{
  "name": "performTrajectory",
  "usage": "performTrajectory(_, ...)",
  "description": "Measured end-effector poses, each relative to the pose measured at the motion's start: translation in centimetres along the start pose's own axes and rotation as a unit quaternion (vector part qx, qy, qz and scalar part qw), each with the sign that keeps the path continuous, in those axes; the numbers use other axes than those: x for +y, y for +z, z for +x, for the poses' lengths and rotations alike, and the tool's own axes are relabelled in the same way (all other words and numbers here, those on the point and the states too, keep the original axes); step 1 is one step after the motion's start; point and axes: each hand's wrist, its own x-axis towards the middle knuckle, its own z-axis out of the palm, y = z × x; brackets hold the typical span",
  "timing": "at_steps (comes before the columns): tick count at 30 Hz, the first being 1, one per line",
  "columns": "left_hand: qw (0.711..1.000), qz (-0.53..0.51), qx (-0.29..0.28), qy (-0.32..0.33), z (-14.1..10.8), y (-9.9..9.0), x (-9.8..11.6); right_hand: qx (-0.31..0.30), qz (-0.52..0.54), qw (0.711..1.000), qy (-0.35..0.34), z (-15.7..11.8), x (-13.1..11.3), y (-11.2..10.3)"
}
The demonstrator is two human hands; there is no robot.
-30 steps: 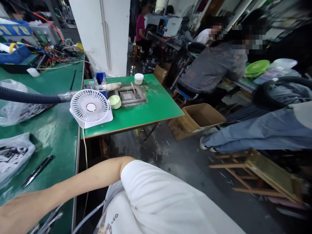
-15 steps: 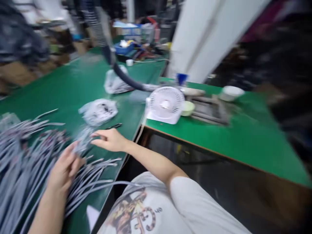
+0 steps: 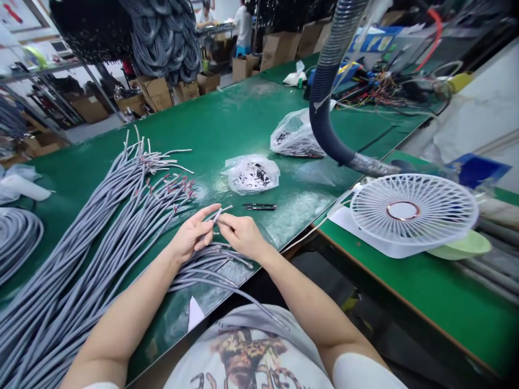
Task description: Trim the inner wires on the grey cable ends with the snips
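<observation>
My left hand (image 3: 190,236) has thumb and fingers closed around the end of a grey cable (image 3: 219,212), its index finger stretched along it. Against it, my right hand (image 3: 245,235) pinches the same cable end between thumb and fingers. Under and beside the hands lies a small bunch of grey cables (image 3: 206,273), one reaching over the table edge onto the shirt. Left of my left hand are larger bundles of grey cables (image 3: 101,237), some ends with red tips. Just beyond my right hand lies a slim black tool (image 3: 259,207), like snips or tweezers.
Beyond the hands stand a plastic bag of small black and white parts (image 3: 253,174) and another filled bag (image 3: 298,135). A ribbed hose (image 3: 324,108) curves down on the right near a white fan (image 3: 405,210). A cable coil (image 3: 18,240) lies far left.
The view has swung left, so table, bags and fan appear farther right. My hands, apart around the blurred cable ends before, have come together at one cable end.
</observation>
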Motion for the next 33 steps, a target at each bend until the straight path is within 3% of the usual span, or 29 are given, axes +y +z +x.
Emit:
performTrajectory(4,0.999,-0.026,0.013,0.028,0.1,-0.1,0.4,0.044,-0.06,0.994,0.077,0.7,2.2,-0.9)
performTrajectory(7,0.997,-0.05,0.026,0.055,0.1,-0.1,0.6,0.09,0.13,0.973,0.168,0.4,3.5,-1.9)
performTrajectory(8,0.997,-0.052,0.027,0.055,0.1,-0.1,0.6,0.086,0.236,0.949,0.192,0.1,3.6,-2.2)
performTrajectory(11,0.998,-0.043,0.017,0.042,0.3,-0.3,0.2,0.061,0.491,0.84,0.221,-1.0,2.9,-3.0)
performTrajectory(14,0.999,-0.03,0.011,0.037,0.4,-0.4,-0.2,0.062,0.57,0.787,0.226,-2.1,1.7,-3.5)
performTrajectory(21,1.0,-0.009,-0.004,0.028,0.4,-0.4,-0.5,0.05,0.595,0.764,0.245,-2.9,0.0,-3.4)
performTrajectory(28,0.999,0.016,0.029,0.026,0.2,0.4,-0.4,-0.021,0.631,0.729,0.264,-3.2,-1.4,-2.1)
performTrajectory(33,0.998,0.01,0.045,0.035,0.3,1.1,-0.1,-0.033,0.63,0.726,0.273,-3.3,-2.3,-1.2)
